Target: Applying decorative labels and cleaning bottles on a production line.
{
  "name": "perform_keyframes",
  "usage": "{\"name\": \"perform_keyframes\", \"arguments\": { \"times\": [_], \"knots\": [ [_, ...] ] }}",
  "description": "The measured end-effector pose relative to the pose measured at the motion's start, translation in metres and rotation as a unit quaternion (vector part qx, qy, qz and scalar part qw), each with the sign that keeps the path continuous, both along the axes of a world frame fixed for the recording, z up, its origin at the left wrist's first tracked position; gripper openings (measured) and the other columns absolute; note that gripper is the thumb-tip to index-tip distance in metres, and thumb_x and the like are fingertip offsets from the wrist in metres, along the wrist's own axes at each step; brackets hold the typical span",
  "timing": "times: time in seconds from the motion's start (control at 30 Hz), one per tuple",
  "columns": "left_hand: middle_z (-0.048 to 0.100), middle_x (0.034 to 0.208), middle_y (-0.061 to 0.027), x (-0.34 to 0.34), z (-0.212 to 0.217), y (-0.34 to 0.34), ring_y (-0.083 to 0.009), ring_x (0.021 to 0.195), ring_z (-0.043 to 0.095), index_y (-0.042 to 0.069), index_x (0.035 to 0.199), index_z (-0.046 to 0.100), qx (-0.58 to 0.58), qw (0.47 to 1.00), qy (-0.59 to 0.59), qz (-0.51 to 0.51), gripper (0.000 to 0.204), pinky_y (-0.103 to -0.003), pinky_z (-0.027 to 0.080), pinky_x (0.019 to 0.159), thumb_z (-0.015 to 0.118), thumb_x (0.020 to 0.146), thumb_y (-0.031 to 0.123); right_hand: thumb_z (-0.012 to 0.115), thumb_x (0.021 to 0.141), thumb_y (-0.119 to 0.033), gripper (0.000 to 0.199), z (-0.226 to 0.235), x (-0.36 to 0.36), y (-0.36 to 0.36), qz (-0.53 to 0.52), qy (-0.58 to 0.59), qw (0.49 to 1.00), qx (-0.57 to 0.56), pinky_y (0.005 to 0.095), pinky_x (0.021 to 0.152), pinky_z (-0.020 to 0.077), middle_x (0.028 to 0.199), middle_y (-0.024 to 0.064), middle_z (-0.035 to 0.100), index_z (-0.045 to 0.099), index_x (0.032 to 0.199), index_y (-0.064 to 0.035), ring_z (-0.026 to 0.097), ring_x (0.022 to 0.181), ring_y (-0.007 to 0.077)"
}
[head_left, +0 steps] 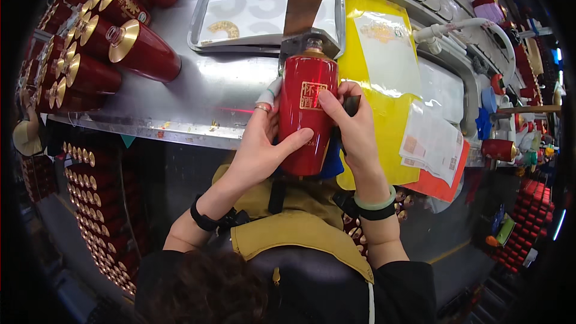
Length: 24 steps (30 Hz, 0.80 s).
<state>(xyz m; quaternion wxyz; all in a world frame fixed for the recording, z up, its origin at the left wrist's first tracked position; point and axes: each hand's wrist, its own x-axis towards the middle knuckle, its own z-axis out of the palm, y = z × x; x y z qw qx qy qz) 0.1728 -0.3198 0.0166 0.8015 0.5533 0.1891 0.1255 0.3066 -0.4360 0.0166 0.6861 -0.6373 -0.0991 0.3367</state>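
Observation:
A glossy red bottle [300, 123] with a gold shoulder and a small square gold emblem stands between my hands, its neck pointing away from me. My left hand [261, 144] is closed round its left side, thumb on the lower front; one finger wears a white covering, another a ring. From the right, my right hand [355, 129] grips the bottle too, its thumb pressing beside the emblem. A small dark object [351, 105] shows at the right fingers; its kind is unclear. The bottle's neck lies at a dark metal holder [294, 42] below an upright brown bar [307, 0].
Several red bottles [150, 54] crowd the left of the metal table [198, 96]. A metal tray [195, 30] holds a sheet with crescent shapes. To the right lie a yellow sheet [384, 126], white label sheets [433, 141] and an orange sheet [459, 171]. A white pipe [456, 27] curves behind.

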Motion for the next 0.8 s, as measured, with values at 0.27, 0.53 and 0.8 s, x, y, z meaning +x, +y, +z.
{"name": "perform_keyframes", "arguments": {
  "times": [0.27, 0.53, 0.8],
  "knots": [
    [0.041, 0.148, -0.0203, 0.000, 0.000, -0.001, -0.0238, 0.135, 0.047, -0.004, 0.155, 0.013, 0.005, 1.000, 0.013, 0.012, 0.094, -0.039, 0.039, 0.113, 0.076, 0.088, 0.009, 0.081, 0.087, -0.021, 0.035, 0.002, -0.002, 0.001, -0.007, 0.008, 1.000, 0.016, 0.0182, 0.069, 0.0365, 0.087, -0.0046, 0.043, 0.050, 0.099, -0.0091, 0.040, 0.077, 0.0039],
    [0.044, 0.145, -0.0199, 0.000, 0.000, -0.002, -0.0236, 0.133, 0.049, -0.004, 0.155, 0.013, 0.005, 1.000, 0.026, 0.012, 0.094, -0.039, 0.039, 0.113, 0.077, 0.087, 0.010, 0.080, 0.089, -0.021, 0.033, 0.004, -0.002, 0.002, -0.005, 0.012, 1.000, 0.014, 0.0183, 0.070, 0.0364, 0.086, -0.0049, 0.043, 0.051, 0.098, -0.0089, 0.040, 0.077, 0.0035],
    [0.045, 0.144, -0.0175, -0.002, 0.004, 0.001, -0.0204, 0.131, 0.050, -0.004, 0.153, 0.017, -0.045, 0.999, -0.014, 0.016, 0.085, -0.037, 0.040, 0.112, 0.073, 0.090, 0.006, 0.056, 0.104, -0.028, 0.023, 0.005, -0.001, -0.013, 0.025, 0.016, 0.998, 0.047, 0.0219, 0.079, 0.0392, 0.093, -0.0051, 0.055, 0.059, 0.111, -0.0062, 0.046, 0.083, 0.0036]
  ]
}}
